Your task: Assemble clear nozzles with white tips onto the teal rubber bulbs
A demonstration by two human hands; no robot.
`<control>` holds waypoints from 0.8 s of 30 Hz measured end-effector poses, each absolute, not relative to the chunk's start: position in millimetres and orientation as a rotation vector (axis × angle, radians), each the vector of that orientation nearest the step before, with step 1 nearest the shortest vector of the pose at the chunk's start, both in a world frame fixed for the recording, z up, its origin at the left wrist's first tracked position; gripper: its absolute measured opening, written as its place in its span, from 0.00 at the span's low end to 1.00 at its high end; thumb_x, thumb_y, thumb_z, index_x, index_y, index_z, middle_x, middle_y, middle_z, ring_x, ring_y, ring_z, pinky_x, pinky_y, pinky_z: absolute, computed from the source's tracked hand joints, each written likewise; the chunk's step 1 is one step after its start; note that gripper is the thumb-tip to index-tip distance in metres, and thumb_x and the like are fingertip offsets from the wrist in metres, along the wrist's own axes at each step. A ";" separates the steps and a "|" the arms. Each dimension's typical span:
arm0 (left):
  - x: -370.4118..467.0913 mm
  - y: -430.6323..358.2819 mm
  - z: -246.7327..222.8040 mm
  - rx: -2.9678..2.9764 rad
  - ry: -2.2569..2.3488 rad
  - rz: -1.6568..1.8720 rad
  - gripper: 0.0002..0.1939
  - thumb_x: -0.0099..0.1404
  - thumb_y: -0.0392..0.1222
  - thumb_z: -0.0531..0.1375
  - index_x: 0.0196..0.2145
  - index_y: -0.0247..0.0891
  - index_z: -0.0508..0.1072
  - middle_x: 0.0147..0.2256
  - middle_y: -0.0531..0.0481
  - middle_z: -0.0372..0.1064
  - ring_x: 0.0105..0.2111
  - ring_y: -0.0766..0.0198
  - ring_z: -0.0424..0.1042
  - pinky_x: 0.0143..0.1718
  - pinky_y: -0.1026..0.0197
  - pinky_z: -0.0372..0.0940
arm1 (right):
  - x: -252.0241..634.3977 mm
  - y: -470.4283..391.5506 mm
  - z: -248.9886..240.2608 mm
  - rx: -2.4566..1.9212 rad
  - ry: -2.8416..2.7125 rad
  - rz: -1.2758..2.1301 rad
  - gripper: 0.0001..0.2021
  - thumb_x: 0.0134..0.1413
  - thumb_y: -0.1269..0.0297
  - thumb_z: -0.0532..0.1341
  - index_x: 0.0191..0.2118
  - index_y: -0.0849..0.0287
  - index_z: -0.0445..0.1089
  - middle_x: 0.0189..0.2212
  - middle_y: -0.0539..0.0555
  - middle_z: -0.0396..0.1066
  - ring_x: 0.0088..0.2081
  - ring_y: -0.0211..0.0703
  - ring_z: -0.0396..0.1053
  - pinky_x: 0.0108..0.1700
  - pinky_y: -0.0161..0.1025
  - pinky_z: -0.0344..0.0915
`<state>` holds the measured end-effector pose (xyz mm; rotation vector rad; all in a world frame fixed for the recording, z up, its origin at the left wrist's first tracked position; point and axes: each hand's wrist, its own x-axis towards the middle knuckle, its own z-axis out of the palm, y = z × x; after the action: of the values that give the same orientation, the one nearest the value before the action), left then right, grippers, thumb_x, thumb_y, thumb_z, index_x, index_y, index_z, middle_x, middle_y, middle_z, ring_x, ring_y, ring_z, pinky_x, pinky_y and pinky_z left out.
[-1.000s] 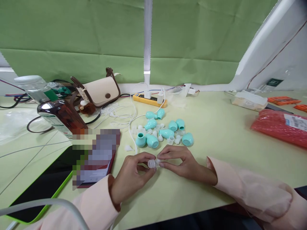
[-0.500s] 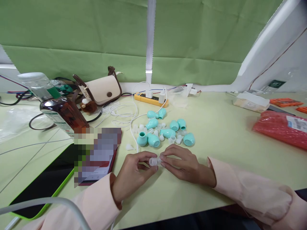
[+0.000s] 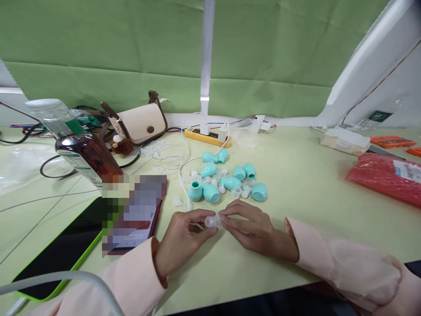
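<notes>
The left hand holds a clear plastic tube between thumb and finger, near the front edge of the worktop. The right hand pinches its opposite end. Teal bulbs lie farther from that edge.

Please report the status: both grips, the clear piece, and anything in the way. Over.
Left grip: holding clear piece. Right grip: fingers pinched at its right end. Clear piece sideways between them. Teal pieces just beyond, not blocking.
</notes>
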<state>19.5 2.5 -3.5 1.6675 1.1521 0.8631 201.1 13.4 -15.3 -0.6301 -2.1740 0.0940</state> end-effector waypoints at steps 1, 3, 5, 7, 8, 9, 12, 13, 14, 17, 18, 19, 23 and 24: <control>19.6 2.5 -3.8 1.672 1.149 0.874 0.11 0.53 0.37 0.59 0.36 0.34 0.73 0.31 0.47 0.74 0.30 0.62 0.72 0.30 0.64 0.68 | 199.9 13.0 -14.2 -0.641 -2.147 0.155 0.08 0.49 0.75 0.56 0.35 0.58 0.67 0.29 0.53 0.70 0.32 0.37 0.66 0.30 0.35 0.66; 19.8 2.4 -4.3 1.673 1.145 0.897 0.11 0.53 0.37 0.59 0.36 0.35 0.73 0.32 0.48 0.74 0.30 0.62 0.72 0.29 0.64 0.69 | 197.5 12.8 -12.5 -0.646 -2.089 0.267 0.08 0.49 0.75 0.56 0.34 0.58 0.68 0.28 0.53 0.70 0.30 0.36 0.67 0.30 0.35 0.67; 20.3 1.9 -4.2 1.677 1.138 0.904 0.11 0.53 0.37 0.59 0.36 0.35 0.73 0.32 0.48 0.74 0.29 0.62 0.72 0.29 0.64 0.69 | 195.7 13.1 -11.9 -0.631 -2.043 0.326 0.07 0.48 0.74 0.57 0.33 0.58 0.69 0.27 0.53 0.70 0.29 0.36 0.67 0.29 0.35 0.67; 20.6 1.0 -3.8 1.693 1.131 0.897 0.11 0.53 0.37 0.59 0.36 0.35 0.73 0.31 0.48 0.74 0.28 0.63 0.72 0.28 0.64 0.69 | 194.9 13.5 -12.2 -0.614 -1.996 0.361 0.06 0.47 0.74 0.58 0.31 0.58 0.70 0.28 0.53 0.71 0.29 0.37 0.68 0.29 0.35 0.68; 20.7 0.3 -3.5 1.703 1.125 0.891 0.11 0.53 0.37 0.59 0.36 0.35 0.73 0.31 0.48 0.74 0.28 0.63 0.72 0.28 0.64 0.69 | 194.7 13.6 -12.3 -0.607 -1.977 0.376 0.06 0.46 0.74 0.59 0.31 0.58 0.70 0.28 0.53 0.71 0.29 0.37 0.68 0.29 0.35 0.68; 20.7 -0.3 -3.2 1.710 1.119 0.888 0.11 0.53 0.37 0.59 0.36 0.35 0.73 0.31 0.49 0.74 0.27 0.63 0.72 0.28 0.64 0.69 | 194.7 13.6 -12.4 -0.605 -1.966 0.391 0.06 0.46 0.74 0.59 0.31 0.58 0.70 0.28 0.53 0.71 0.29 0.37 0.68 0.29 0.35 0.68; 20.5 -1.7 -2.8 1.700 1.116 0.917 0.11 0.53 0.37 0.59 0.36 0.35 0.74 0.31 0.49 0.74 0.28 0.63 0.72 0.28 0.65 0.69 | 195.0 12.7 -12.0 -0.597 -1.977 0.425 0.08 0.46 0.76 0.59 0.33 0.57 0.70 0.29 0.53 0.71 0.30 0.37 0.68 0.30 0.36 0.68; 20.4 -1.8 -3.0 1.691 1.118 0.936 0.11 0.53 0.37 0.59 0.36 0.35 0.74 0.32 0.49 0.74 0.29 0.63 0.72 0.28 0.65 0.69 | 195.3 12.3 -11.9 -0.590 -1.986 0.429 0.09 0.46 0.76 0.59 0.34 0.57 0.69 0.30 0.53 0.71 0.31 0.37 0.68 0.31 0.37 0.68; 20.4 -1.8 -3.2 1.686 1.119 0.956 0.11 0.53 0.37 0.60 0.36 0.36 0.74 0.32 0.49 0.74 0.29 0.63 0.72 0.29 0.65 0.69 | 195.5 11.9 -12.1 -0.586 -1.995 0.431 0.10 0.46 0.77 0.58 0.35 0.57 0.69 0.31 0.54 0.70 0.32 0.38 0.68 0.32 0.37 0.68; 20.6 -1.5 -4.5 1.713 1.112 1.005 0.12 0.53 0.37 0.60 0.37 0.36 0.73 0.33 0.49 0.74 0.29 0.64 0.72 0.29 0.66 0.69 | 196.1 11.6 -14.9 -0.580 -2.046 0.383 0.12 0.45 0.77 0.58 0.38 0.58 0.67 0.34 0.55 0.70 0.35 0.39 0.67 0.34 0.39 0.68; 20.8 -1.8 -4.8 1.749 1.110 1.014 0.12 0.53 0.37 0.59 0.37 0.35 0.73 0.31 0.49 0.74 0.27 0.65 0.72 0.28 0.66 0.69 | 196.0 11.6 -16.4 -0.577 -2.076 0.347 0.12 0.45 0.76 0.58 0.39 0.59 0.66 0.35 0.56 0.69 0.36 0.40 0.67 0.35 0.40 0.68; 21.0 -2.4 -5.1 1.799 1.110 1.019 0.11 0.54 0.37 0.59 0.37 0.35 0.74 0.28 0.49 0.74 0.25 0.66 0.71 0.27 0.67 0.68 | 195.7 11.6 -17.8 -0.562 -2.097 0.312 0.13 0.45 0.77 0.58 0.40 0.59 0.66 0.36 0.57 0.69 0.37 0.41 0.67 0.36 0.41 0.68; 21.7 -6.2 -4.7 1.987 1.073 1.039 0.09 0.55 0.37 0.59 0.35 0.34 0.74 0.19 0.54 0.70 0.18 0.70 0.67 0.21 0.69 0.65 | 192.7 9.9 -18.2 -0.497 -2.069 0.376 0.14 0.45 0.80 0.57 0.39 0.60 0.67 0.35 0.57 0.71 0.35 0.39 0.69 0.37 0.39 0.68; 21.8 -6.8 -4.5 1.994 1.054 1.061 0.08 0.55 0.36 0.59 0.34 0.35 0.73 0.20 0.54 0.70 0.18 0.70 0.67 0.21 0.70 0.65 | 192.2 9.2 -16.8 -0.507 -2.031 0.443 0.14 0.45 0.80 0.57 0.38 0.59 0.68 0.35 0.57 0.71 0.35 0.39 0.69 0.36 0.39 0.68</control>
<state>21.8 -6.8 -4.5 1.9942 1.0538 1.0607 192.2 9.2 -16.8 -0.5069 -2.0314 0.4435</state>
